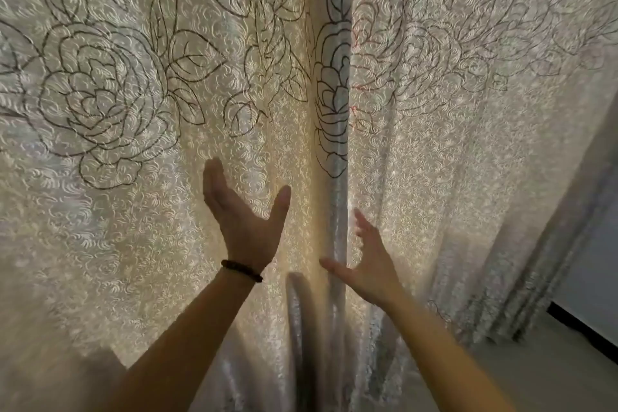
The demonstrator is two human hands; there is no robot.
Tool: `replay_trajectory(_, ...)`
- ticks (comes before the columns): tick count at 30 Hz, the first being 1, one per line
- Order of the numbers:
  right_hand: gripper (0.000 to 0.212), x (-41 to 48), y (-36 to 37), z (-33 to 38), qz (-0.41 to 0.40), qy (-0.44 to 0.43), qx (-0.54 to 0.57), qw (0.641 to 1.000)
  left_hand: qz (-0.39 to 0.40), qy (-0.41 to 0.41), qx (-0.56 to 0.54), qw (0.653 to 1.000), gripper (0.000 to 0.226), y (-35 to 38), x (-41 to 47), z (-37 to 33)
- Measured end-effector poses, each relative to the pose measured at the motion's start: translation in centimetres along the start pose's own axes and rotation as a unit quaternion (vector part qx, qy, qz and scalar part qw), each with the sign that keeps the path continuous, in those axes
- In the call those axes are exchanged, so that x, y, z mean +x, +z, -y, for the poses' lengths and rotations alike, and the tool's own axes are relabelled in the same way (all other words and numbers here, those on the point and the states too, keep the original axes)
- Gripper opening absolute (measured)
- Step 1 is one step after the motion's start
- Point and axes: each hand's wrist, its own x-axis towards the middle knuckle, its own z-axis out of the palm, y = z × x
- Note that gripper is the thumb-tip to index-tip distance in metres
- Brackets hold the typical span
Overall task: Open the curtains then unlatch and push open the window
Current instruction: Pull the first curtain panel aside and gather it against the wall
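Two pale, backlit curtains with a swirled weave and dark outlined roses hang drawn together, filling the view ahead of both hands. The left curtain spreads behind the left hand, which is open, fingers spread, gripping nothing. The right curtain hangs beyond the right hand, also open, its thumb touching the folded edge where they meet.
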Motion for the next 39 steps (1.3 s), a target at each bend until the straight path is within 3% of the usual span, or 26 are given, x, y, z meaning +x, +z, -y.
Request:
replay_trajectory(3, 0.139, 2.4, 3.1, 1.8, 0.081, 0.020, 0.054, 0.995, 0.056, -0.035, -0.051, 0.997, 0.103, 2.0, 1.9, -1.5)
replay_trajectory(5, 0.140, 3.2, 5.4, 2.3, 0.130, 0.047, 0.037, 0.990, 0.103, -0.018, -0.033, 0.994, 0.108, 3.0, 2.5, -2.1)
replay_trajectory(9, 0.092, 3.5, 8.1, 2.4, 0.163, 0.056, 0.083, 0.981, 0.122, -0.016, 0.019, 0.992, 0.123, 3.2, 3.6, -3.4)
replay_trajectory(12, 0.057, 3.3, 9.8, 2.2, 0.131, 0.034, 0.073, 0.988, 0.084, -0.041, 0.016, 0.996, 0.099, 3.3, 4.8, -4.9)
replay_trajectory(15, 0.048, 3.0, 10.9, 2.7, 0.072, -0.009, 0.063, 0.995, 0.029, -0.011, 0.053, 0.998, 0.062, 1.8, 5.7, -5.0)
replay_trajectory(18, 0.043, 2.6, 12.1, 3.9, 0.072, -0.034, 0.070, 0.994, -0.003, 0.055, 0.123, 0.991, 0.043, -1.0, 5.7, -4.0)
replay_trajectory(20, 0.049, 2.4, 13.3, 5.2, 0.155, -0.044, 0.054, 0.985, -0.031, 0.085, 0.196, 0.976, 0.041, -3.7, 6.0, -3.0)
replay_trajectory(23, 0.087, 3.0, 14.4, 7.7, 0.315, -0.119, -0.006, 0.941, -0.084, 0.082, 0.260, 0.959, 0.044, -9.1, 7.1, -1.2)
replay_trajectory(25, 0.108, 4.6, 14.4, 9.4, 0.376, -0.189, -0.063, 0.905, -0.060, 0.048, 0.251, 0.965, 0.051, -12.7, 7.4, -0.6)
replay_trajectory(26, 0.108, 5.6, 13.8, 10.6, 0.389, -0.194, -0.065, 0.898, -0.039, 0.034, 0.246, 0.968, 0.053, -14.2, 7.4, -0.3)
replay_trajectory(29, 0.092, 9.0, 11.0, 15.3, 0.331, -0.208, 0.005, 0.920, 0.032, -0.031, 0.262, 0.964, 0.050, -17.4, 6.6, 0.4)
replay_trajectory(31, 0.082, 10.3, 9.2, 19.2, 0.268, -0.211, 0.103, 0.934, 0.071, -0.075, 0.270, 0.957, 0.031, -18.5, 5.6, 1.5)
replay_trajectory(33, 0.085, 10.2, 7.7, 22.7, 0.242, -0.190, 0.220, 0.926, 0.098, -0.100, 0.262, 0.955, 0.011, -18.8, 4.2, 2.9)
replay_trajectory(35, 0.090, 9.5, 6.7, 25.7, 0.228, -0.186, 0.288, 0.911, 0.122, -0.128, 0.254, 0.951, 0.016, -18.6, 2.7, 4.4)
replay_trajectory(39, 0.100, 7.5, 7.8, 28.1, 0.190, -0.225, 0.236, 0.926, 0.150, -0.134, 0.213, 0.956, 0.022, -18.1, 0.4, 5.7)
